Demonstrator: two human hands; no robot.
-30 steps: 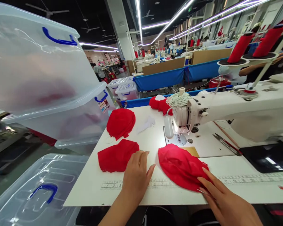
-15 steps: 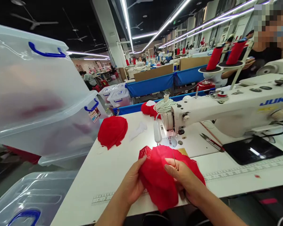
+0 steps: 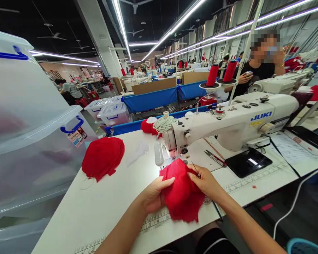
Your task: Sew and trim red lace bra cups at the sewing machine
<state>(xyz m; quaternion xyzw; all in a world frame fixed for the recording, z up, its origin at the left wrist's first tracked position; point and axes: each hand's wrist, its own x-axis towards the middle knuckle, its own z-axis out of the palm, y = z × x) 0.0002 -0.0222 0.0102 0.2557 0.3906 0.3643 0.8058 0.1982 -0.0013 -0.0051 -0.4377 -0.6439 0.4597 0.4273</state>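
Note:
A piece of red fabric (image 3: 184, 201) hangs in front of the sewing machine, over the near part of the table. My left hand (image 3: 154, 193) is closed on its left side, thumb lying on top. At the upper right edge of the cloth, my right hand (image 3: 207, 182) pinches the fabric. A thin pointed metal tool (image 3: 194, 167) sticks up from the same fingers; its exact kind cannot be made out. Just beyond the cloth is the white sewing machine (image 3: 217, 123), its needle area partly hidden. To the left lies a pile of red fabric pieces (image 3: 103, 157).
Dark-bladed snips (image 3: 215, 157) and a black glossy pad (image 3: 247, 163) lie right of the hands. Clear plastic bins (image 3: 29, 169) stack up beside the table's left edge. Two red thread cones (image 3: 212, 75) stand behind the machine. A person (image 3: 262, 70) sits at the back right.
My view has swung right, so things appear further left. The fabric has been turned and folded between my hands, and my left thumb now lies further over it. Both hands keep hold.

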